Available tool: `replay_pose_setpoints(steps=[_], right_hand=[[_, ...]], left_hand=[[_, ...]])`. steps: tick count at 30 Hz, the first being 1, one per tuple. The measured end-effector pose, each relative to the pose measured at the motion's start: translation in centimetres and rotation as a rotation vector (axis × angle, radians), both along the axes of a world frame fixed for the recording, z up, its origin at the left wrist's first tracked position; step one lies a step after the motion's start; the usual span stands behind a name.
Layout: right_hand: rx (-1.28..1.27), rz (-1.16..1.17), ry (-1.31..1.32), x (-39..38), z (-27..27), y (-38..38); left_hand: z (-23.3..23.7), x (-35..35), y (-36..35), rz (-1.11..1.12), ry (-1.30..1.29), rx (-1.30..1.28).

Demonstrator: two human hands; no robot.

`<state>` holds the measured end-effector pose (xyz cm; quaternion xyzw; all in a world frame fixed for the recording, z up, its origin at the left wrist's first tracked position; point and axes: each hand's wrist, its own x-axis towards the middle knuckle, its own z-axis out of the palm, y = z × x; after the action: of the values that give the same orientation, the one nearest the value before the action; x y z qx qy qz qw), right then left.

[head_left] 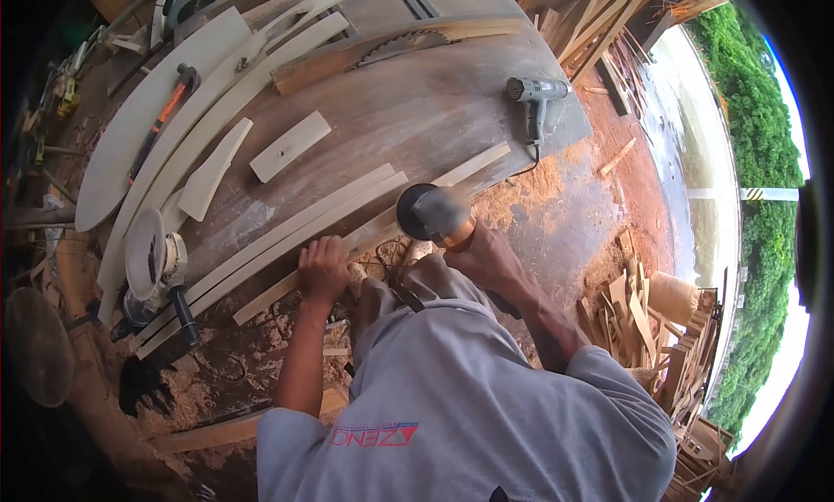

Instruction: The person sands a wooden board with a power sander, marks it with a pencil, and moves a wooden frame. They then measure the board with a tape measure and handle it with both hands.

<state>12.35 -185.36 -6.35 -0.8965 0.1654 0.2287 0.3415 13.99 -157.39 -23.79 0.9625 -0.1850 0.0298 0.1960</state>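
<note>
My right hand (pixel 486 254) is wrapped round the body of a handheld disc sander (pixel 419 210). Its round dark pad sits over a narrow wooden strip (pixel 469 166) along the near edge of the worktable (pixel 382 111); the tool's housing is partly blurred. My left hand (pixel 323 267) grips the same strip further left, fingers closed over it. Two longer pale strips (pixel 287 224) lie side by side just beyond. Past them are a short wooden block (pixel 290 146) with a small hole and a tapered wooden piece (pixel 217 169).
A heat gun (pixel 535 102) rests at the table's right end. At left are a grinder with a large disc (pixel 148 254), curved boards (pixel 165 93) and an orange-handled hammer (pixel 165 111). A saw blade (pixel 404 46) protrudes at the back. Wood offcuts (pixel 634 315) are piled at right.
</note>
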Motion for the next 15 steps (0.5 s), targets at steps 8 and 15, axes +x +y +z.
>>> replay_pose_setpoints(steps=[8,15], right_hand=[[-0.281,-0.175,-0.076,2.1,-3.0,-8.6],[-0.246,-0.417,-0.054,4.6,-5.1,-16.9]], left_hand=[[0.3,0.3,-0.1,-0.004,0.005,-0.029],[0.2,0.3,0.0,-0.024,0.011,0.005]])
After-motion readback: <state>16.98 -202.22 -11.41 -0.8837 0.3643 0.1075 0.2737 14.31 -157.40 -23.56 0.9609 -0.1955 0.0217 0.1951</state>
